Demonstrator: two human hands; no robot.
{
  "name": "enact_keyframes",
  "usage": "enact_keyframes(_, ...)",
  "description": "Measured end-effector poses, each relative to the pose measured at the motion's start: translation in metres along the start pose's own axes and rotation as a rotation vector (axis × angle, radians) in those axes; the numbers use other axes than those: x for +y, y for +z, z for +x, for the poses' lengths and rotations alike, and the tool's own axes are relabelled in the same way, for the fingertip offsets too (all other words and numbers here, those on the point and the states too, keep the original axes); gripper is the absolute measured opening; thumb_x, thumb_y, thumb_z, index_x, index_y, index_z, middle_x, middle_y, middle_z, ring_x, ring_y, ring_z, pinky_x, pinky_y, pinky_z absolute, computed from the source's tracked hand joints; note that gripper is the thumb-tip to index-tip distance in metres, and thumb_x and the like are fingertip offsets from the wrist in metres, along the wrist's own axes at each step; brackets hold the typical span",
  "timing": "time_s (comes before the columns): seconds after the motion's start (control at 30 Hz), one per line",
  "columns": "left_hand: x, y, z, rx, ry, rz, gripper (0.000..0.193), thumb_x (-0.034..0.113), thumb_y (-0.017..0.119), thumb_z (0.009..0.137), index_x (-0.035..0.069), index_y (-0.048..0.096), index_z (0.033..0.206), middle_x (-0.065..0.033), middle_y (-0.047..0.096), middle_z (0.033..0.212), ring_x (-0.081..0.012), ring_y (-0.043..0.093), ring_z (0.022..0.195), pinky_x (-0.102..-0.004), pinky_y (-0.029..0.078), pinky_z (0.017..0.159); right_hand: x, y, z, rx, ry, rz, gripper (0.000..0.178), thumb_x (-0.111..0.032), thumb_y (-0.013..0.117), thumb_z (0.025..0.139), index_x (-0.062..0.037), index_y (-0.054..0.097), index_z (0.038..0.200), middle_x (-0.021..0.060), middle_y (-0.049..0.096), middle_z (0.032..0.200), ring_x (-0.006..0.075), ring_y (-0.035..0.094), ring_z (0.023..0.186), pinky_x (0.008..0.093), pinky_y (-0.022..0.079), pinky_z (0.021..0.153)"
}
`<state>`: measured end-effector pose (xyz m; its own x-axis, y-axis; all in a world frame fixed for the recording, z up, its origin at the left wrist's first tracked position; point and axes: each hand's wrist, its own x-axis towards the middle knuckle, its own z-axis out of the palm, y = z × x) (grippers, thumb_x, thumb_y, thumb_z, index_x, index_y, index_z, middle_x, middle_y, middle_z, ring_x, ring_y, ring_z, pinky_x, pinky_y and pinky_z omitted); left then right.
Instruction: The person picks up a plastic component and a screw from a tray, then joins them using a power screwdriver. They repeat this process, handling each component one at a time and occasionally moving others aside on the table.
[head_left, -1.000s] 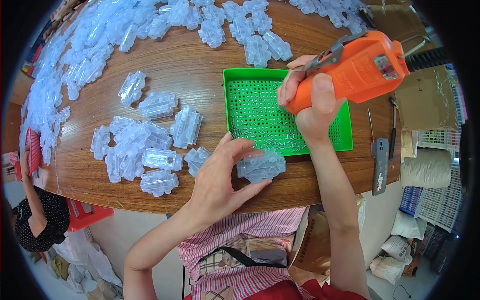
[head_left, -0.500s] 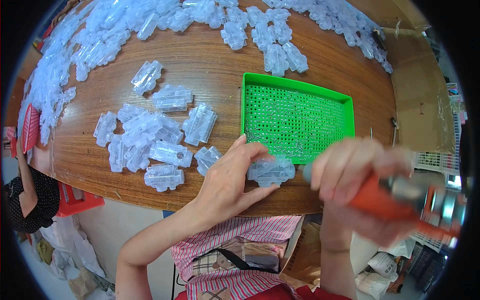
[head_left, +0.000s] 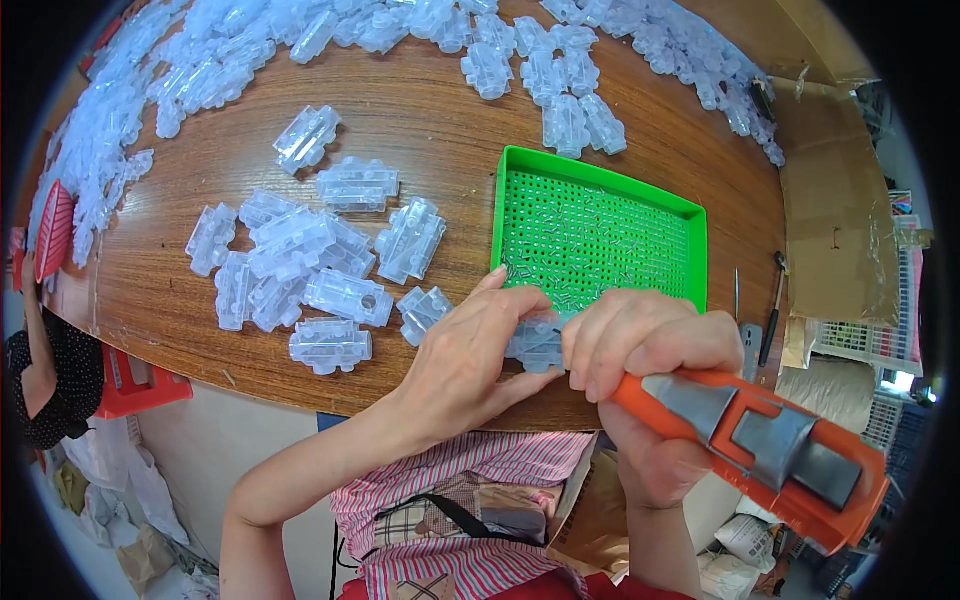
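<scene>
Hands work at the near edge of the round brown wooden tabletop point(head_left: 420, 120). The left hand point(head_left: 470, 350) lies flat, fingers spread, pressing down on a clear moulded plastic housing point(head_left: 538, 342) that sits on the wood just inside the near rim and just below the lower edge of the green perforated plastic tray point(head_left: 600, 235). The right hand point(head_left: 650, 370) is clamped around the handle of an orange and grey power screwdriver point(head_left: 760, 450); its fingertips meet the same housing from the right side. The tool body extends to the lower right, past the tabletop edge and over open air.

The tray lies flat, its left wall near the left hand's fingertips; small metal parts lie scattered on its floor. A loose group of similar clear housings point(head_left: 310, 270) lies left of the hands, apart from them, with bare wood between the group and the near rim. A denser band of clear housings point(head_left: 480, 40) follows the far edge. Bare wood remains in the middle of the tabletop, between the near group and the far band.
</scene>
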<state>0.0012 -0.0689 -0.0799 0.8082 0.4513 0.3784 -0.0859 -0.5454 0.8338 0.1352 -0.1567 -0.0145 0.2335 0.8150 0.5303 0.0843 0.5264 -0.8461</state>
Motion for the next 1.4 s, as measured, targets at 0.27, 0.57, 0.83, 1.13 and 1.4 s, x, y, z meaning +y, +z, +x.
enact_keyframes(0.27,0.002,-0.005,-0.001,-0.02,0.014,0.037,0.052,0.016,0.076,0.072,0.003,0.048,0.114,-0.0139,0.06,0.102,-0.0326,0.059,0.099,-0.0493,0.039,0.104,-0.005,0.001,0.0,-0.023,0.086,-0.073,0.061,-0.058,0.067,0.079,-0.0037,0.053,0.102,0.0069,0.056,0.067,0.0191,0.053,0.06,0.0329,0.043,0.055)
enact_keyframes(0.57,0.036,-0.088,0.034,-0.176,-0.28,0.289,0.047,0.02,0.078,0.074,0.005,0.055,0.112,-0.015,0.051,0.113,-0.0349,0.056,0.101,-0.0428,0.045,0.091,0.004,-0.048,0.041,0.292,-0.073,0.158,0.067,-0.059,0.048,0.087,0.0021,0.05,0.113,0.0045,0.047,0.059,0.015,0.047,0.048,0.0283,0.042,0.042)
enact_keyframes(0.83,-0.067,-0.097,0.153,-0.2,0.148,0.878,0.036,0.006,0.061,0.08,0.011,0.057,0.115,-0.0106,0.054,0.119,-0.0344,0.047,0.111,-0.0402,0.04,0.097,0.045,-0.056,0.041,0.339,-0.029,-0.077,0.064,-0.058,0.046,0.088,0.0032,0.05,0.106,0.0051,0.049,0.059,0.0148,0.049,0.052,0.0295,0.045,0.048)
enact_keyframes(1.13,-0.107,-0.111,0.207,-0.348,0.692,1.035,0.044,0.012,0.071,0.071,0.015,0.055,0.112,-0.006,0.049,0.124,-0.0265,0.042,0.122,-0.04,0.035,0.099,0.059,-0.062,0.037,0.403,-0.011,0.003,0.057,-0.049,0.058,0.084,0.0062,0.054,0.1,0.005,0.05,0.062,0.0124,0.05,0.054,0.0263,0.043,0.051)
enact_keyframes(1.4,-0.005,-0.081,0.089,-0.312,0.173,0.206,0.057,0.015,0.076,0.067,0.007,0.059,0.121,-0.0127,0.058,0.107,-0.0297,0.06,0.094,-0.0395,0.049,0.084,0.065,-0.06,0.026,0.391,0.074,-0.125,0.064,-0.058,0.05,0.086,0.0026,0.052,0.103,0.0054,0.047,0.059,0.0131,0.044,0.054,0.0288,0.04,0.052)
